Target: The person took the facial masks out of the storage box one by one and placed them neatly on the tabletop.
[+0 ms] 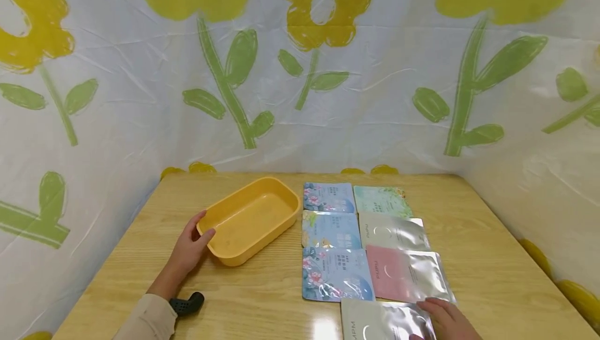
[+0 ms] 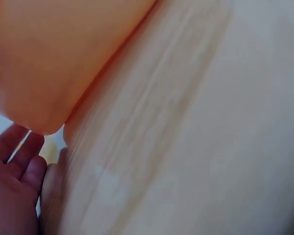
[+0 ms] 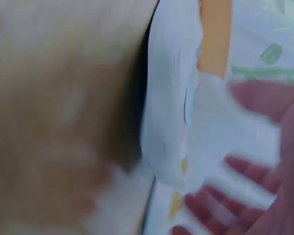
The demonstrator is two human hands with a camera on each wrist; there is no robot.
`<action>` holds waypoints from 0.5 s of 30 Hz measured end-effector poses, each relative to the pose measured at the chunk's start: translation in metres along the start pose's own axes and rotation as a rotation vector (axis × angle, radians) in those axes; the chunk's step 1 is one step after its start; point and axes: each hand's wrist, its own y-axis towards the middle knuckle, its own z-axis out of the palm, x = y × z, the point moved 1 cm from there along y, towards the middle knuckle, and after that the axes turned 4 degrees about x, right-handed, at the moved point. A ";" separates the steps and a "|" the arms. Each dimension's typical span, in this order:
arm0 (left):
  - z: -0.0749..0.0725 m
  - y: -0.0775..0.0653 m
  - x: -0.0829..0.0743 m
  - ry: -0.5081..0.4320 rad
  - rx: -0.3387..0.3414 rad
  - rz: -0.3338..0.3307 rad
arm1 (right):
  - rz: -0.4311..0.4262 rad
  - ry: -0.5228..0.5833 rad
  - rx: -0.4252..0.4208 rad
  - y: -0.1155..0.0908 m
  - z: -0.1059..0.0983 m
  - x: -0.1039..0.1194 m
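Observation:
A yellow plastic basin stands tilted across the left half of the table. My left hand holds its near left end, the thumb at the rim and the fingers along the outer wall. In the left wrist view those fingers reach behind the basin's corner. At the front right, my right hand hovers at the right edge of a silver face mask packet. Its thumb and fingers are spread apart in the right wrist view, around nothing; whether they touch the packet I cannot tell.
More mask packets lie in two columns: blue flowered ones, a green one, a silver one and a pink-and-silver one. A black strap piece sits at my left wrist. Flower-printed cloth hangs around the wooden table.

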 end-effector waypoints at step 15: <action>0.007 -0.008 -0.074 0.578 -0.177 0.231 | -0.200 -0.304 0.192 0.102 -0.032 0.031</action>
